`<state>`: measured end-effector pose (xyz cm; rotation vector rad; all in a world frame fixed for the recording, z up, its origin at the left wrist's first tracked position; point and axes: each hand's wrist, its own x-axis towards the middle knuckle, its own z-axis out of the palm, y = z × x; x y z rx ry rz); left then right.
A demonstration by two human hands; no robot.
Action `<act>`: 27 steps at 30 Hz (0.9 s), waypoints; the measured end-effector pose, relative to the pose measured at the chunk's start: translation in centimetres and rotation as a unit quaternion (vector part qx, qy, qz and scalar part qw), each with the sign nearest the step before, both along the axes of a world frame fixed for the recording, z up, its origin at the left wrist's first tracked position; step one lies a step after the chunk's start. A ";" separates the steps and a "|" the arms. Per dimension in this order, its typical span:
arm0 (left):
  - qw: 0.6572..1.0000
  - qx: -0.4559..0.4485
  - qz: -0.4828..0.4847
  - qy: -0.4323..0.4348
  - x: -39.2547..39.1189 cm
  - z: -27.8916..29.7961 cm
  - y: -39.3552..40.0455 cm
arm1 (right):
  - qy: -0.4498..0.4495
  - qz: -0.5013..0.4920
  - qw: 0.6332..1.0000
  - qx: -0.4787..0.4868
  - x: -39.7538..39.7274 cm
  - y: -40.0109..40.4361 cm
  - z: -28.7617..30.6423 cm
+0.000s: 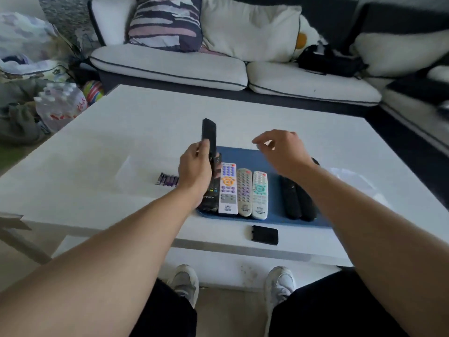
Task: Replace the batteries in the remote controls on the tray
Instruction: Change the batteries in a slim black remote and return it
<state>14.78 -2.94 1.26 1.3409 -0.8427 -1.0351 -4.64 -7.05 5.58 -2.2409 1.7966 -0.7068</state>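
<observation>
My left hand (194, 166) grips a black remote (209, 135) above the tray (274, 164); my right hand (279, 149) hovers beside it, fingers loosely spread; labels are unreadable.

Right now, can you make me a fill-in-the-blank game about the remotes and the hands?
1. The left hand holds up a remote that is ____ in colour.
2. The other remotes lie on a ____ tray.
3. The small black battery cover lies on the white table, ____ the tray.
4. The right hand holds ____.

Missing words: black; blue; outside; nothing
</observation>
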 end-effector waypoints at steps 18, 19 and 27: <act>0.944 0.054 -0.323 -0.040 -16.1 -1.2 -1.2 | 0.272 -0.231 0.899 0.252 -23.0 2.4 -4.6; 0.946 0.052 -0.318 -0.039 -16.5 -1.4 -1.3 | 0.263 -0.235 0.900 0.256 -23.0 2.5 -4.6; 0.952 0.042 -0.301 -0.048 -19.1 -2.0 -1.8 | 0.286 -0.255 0.884 0.268 -22.0 3.3 -5.4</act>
